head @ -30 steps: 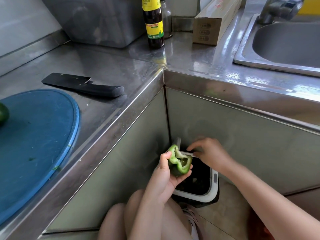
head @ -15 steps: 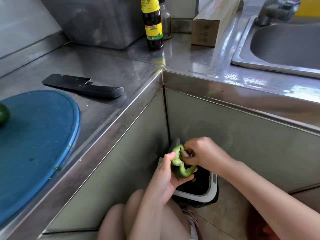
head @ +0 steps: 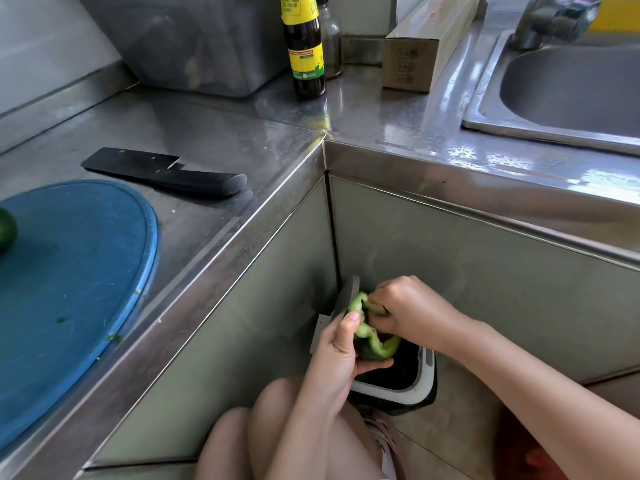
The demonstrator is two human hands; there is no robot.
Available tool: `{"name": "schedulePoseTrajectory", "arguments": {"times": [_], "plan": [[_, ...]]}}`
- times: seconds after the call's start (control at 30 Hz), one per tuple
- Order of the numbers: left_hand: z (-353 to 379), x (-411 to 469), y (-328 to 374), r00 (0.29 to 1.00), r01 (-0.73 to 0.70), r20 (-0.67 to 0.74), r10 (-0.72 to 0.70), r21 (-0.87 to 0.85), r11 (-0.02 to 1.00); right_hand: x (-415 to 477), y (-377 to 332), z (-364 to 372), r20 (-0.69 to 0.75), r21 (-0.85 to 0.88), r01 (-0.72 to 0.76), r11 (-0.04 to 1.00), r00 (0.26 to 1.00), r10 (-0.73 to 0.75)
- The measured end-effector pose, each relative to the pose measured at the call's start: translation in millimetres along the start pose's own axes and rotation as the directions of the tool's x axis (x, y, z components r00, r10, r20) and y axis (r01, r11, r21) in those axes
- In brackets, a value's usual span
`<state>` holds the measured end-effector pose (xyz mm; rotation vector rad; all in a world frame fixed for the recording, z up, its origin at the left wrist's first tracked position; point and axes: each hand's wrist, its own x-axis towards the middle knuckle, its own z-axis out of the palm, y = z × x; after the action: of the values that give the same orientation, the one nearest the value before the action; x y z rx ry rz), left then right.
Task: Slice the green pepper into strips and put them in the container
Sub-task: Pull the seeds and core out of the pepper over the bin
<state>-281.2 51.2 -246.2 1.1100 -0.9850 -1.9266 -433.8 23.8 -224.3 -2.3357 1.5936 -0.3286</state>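
Head view puts you crouched at the corner of the counter (head: 242, 140), with the step in hand being clean-out, not slicing: no strips are cut yet. Your left hand (head: 337, 358) cups the pepper (head: 384, 348) from below, thumb hooked over its cut rim and fingers wrapped under it, holding it just above the open bin (head: 424, 374) on the floor. Your right hand (head: 408, 306) is curled tight, its fingertips dug into the pepper's hollow and pinching at something inside. What they grip is hidden, but pith or seeds is the likely answer. Up on the counter the knife (head: 166, 171) lies flat, well apart from both hands, just beyond the blue board (head: 76, 271). A second dark green piece (head: 5, 230) sits at the board's left edge, half cut off by the frame. Next, you would need to let the scraps fall into the bin, rise, and lay the pepper on the board where it will sit steady. Then take the knife by its handle, which points toward the counter's corner. The grey tub (head: 194, 46) at the back may be the container, though you cannot tell that from here.
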Motion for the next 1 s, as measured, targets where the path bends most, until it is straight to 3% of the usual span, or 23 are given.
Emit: {"name": "schedulePoseTrajectory", "arguments": {"times": [0.2,0.53,0.7,1.0], "plan": [[-1,0,1,0.995,0.003,0.099,-0.009,0.056,0.998,-8,12,-11,0.080,0.297,-0.068,0.952,0.996,0.046],[-1,-1,9,0.977,0.131,0.164,-0.135,0.033,0.991,-7,28,-27,0.340,0.469,-0.296,0.832,0.930,0.139],[-3,0,10,0.959,0.179,0.221,-0.176,0.009,0.984,-5,39,-31,0.440,0.567,-0.387,0.727,0.889,0.130],[-8,2,10,0.950,0.187,0.252,-0.185,0.017,0.982,-4,47,-22,0.445,0.759,-0.413,0.504,0.893,0.062]]}}
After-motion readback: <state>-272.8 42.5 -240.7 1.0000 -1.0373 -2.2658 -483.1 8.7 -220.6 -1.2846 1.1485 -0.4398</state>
